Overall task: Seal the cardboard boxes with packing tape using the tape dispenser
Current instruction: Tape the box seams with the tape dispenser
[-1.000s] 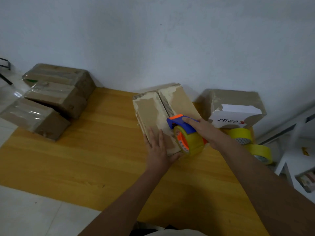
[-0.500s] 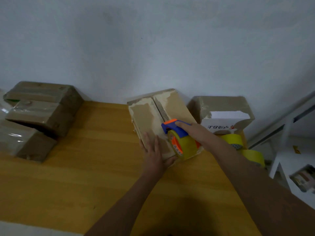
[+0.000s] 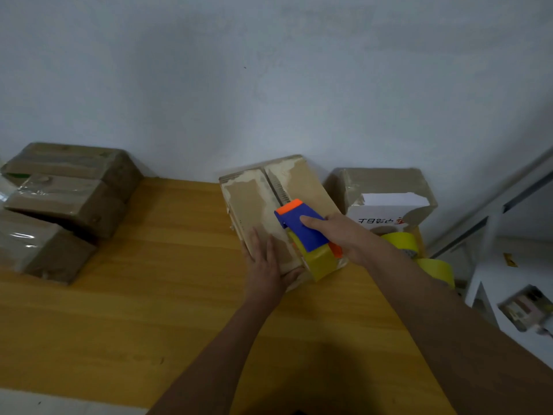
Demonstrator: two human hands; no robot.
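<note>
Packing station, likely small shipping room: wooden table (image 3: 119, 310) against bare wall (image 3: 269, 85); taped cardboard parcels (image 3: 59, 205) stacked at its left edge; spare tape rolls (image 3: 419, 253) at right.

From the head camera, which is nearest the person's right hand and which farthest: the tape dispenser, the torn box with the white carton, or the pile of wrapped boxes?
1. Tape dispenser: held in the right hand, over the middle box.
2. Torn box: just beyond the hand, to its right, against the wall.
3. Pile of wrapped boxes: far left end of the table.
</note>
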